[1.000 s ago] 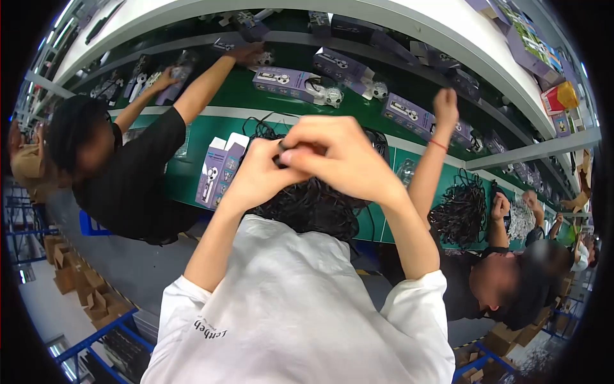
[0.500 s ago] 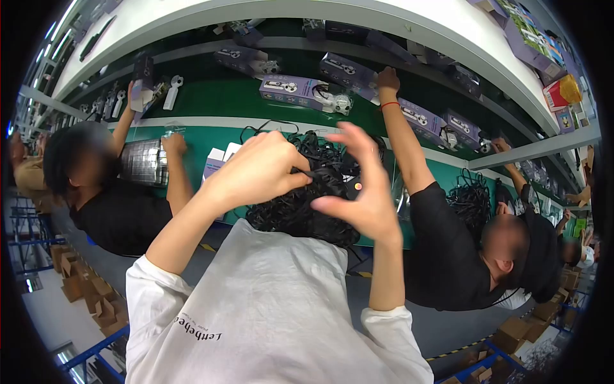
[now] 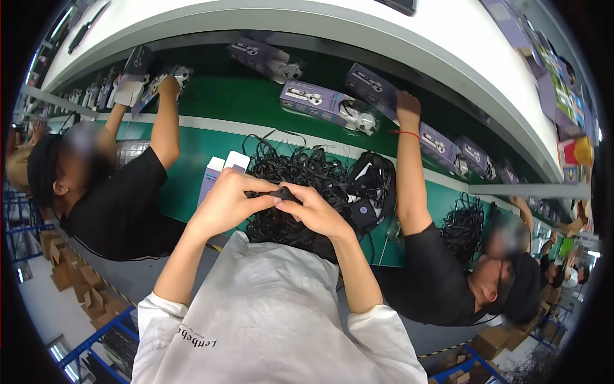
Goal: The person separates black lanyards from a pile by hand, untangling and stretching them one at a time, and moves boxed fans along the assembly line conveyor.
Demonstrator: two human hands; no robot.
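Observation:
Both my hands meet in front of my chest, fingers pinched together. Between the fingertips of my left hand (image 3: 233, 201) and my right hand (image 3: 314, 210) is a short black strap (image 3: 281, 192), gripped from both sides. Its exact kind is hard to make out. Just beyond and below lies a tangled heap of black straps (image 3: 307, 165) on the green table. A black bag (image 3: 373, 182) with a round emblem sits against the heap's right side. Left of the heap stands an open purple and white box (image 3: 214, 173), partly behind my left hand.
A green conveyor (image 3: 224, 96) carries purple printed boxes (image 3: 313, 101) past the table. Co-workers in black sit at both sides; one person's arm (image 3: 411, 166) reaches to the conveyor at right. A second strap pile (image 3: 464, 224) lies there. Above runs a white shelf (image 3: 307, 22).
My right hand, spread and raised before, has come down to my left hand and now pinches the strap too. The left co-worker's hand has moved up to the conveyor.

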